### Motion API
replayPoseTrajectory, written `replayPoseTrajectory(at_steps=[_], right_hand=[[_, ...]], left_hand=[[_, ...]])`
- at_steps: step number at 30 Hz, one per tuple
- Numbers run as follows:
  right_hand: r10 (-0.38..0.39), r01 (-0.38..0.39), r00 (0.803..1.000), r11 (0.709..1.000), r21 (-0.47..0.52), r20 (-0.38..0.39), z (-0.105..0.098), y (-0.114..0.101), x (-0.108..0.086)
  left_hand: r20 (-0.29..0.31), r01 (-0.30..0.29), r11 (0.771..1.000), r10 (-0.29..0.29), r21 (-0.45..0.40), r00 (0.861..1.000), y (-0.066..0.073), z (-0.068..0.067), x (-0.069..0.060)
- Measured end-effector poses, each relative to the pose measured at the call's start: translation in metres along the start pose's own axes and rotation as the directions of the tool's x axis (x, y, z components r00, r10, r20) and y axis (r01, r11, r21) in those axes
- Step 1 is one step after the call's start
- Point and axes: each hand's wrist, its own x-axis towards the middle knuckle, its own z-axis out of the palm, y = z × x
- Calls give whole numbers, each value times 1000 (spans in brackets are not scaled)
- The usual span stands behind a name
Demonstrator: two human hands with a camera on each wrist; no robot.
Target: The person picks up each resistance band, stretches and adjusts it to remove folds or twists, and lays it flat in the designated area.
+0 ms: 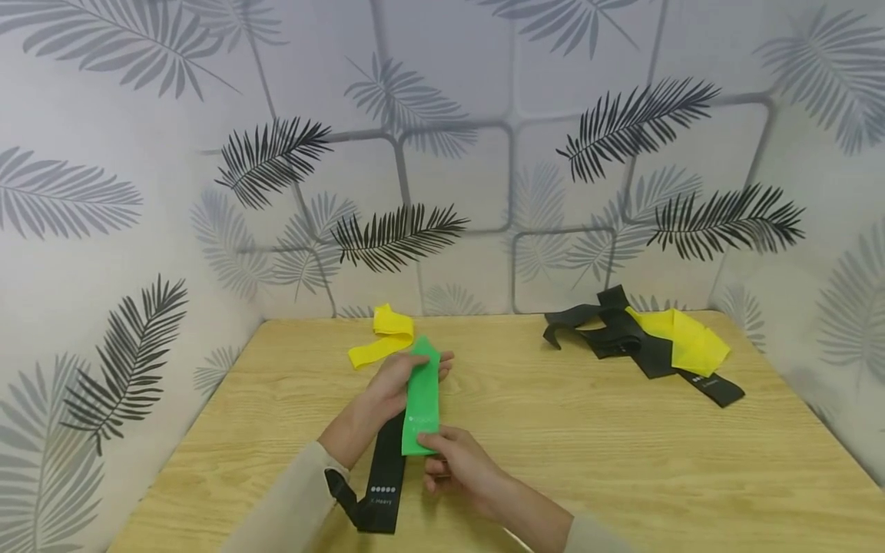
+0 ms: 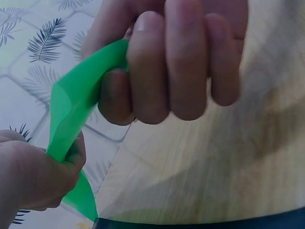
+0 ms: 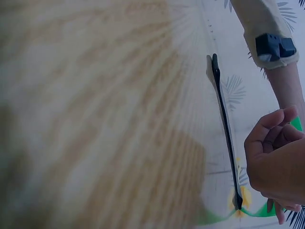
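Green band [image 1: 422,399], left hand [image 1: 394,379] pinching above, right hand [image 1: 465,466] pinching lower end

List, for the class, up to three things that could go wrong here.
1. The green band might slip if the pinch of the right hand at its near end loosens.
2. The black band close to both hands could get dragged along.
3. The pile of black and yellow bands overlaps, so lifting one might drag others.

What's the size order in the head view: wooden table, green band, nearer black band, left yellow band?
1. Wooden table
2. Green band and nearer black band: look alike, both partly hidden, so unranked
3. Left yellow band
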Motion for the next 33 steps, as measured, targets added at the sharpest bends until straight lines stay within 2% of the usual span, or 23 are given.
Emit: replayPoseTrajectory(at_steps=[5,10,21,28,33], right_hand=[[7,-7,1000,1000,-13,-2,2,0,-3],[20,-21,1000,999,-39,-8,4,2,-8],[31,-32,999,998,-55,-18,4,6,-14],[19,-20,1000,997,-75,-18,3,7,-20],[20,-21,1000,996,-84,-12,4,6,-23]], left_hand=[[-53,-24,1000,24,-8,998,8,2,13],[-78,-20,1000,21,8,997,13,4,25],[-162,-16,991,38,135,986,14,9,40],[-170,-11,991,33,131,985,9,4,45],[-152,-40,990,61,139,987,8,3,49]])
